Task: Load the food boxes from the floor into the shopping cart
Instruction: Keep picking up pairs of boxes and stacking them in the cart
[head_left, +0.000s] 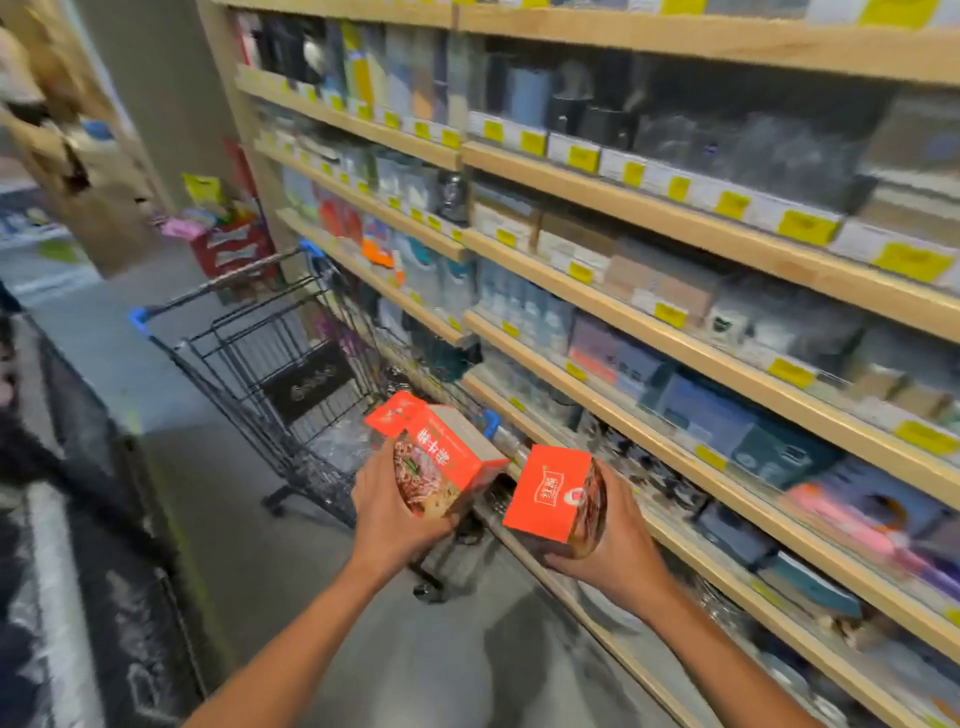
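My left hand (389, 512) grips an orange-red food box (441, 457) with a noodle picture on its front, held tilted just past the near end of the shopping cart. My right hand (618, 551) holds a second orange-red food box (553, 493) from below, to the right of the first and apart from it. The dark wire shopping cart (270, 353) with blue corner bumpers stands ahead and to the left of both boxes, beside the shelving. Its basket shows something clear and shiny at the bottom; I cannot make out what.
Long wooden shelves (675, 218) with packaged goods and yellow price tags run along the right. Grey floor (218, 499) stretches to the left of the cart. A dark wire rack (104, 493) borders the left edge. A red display stand (234, 244) stands beyond the cart.
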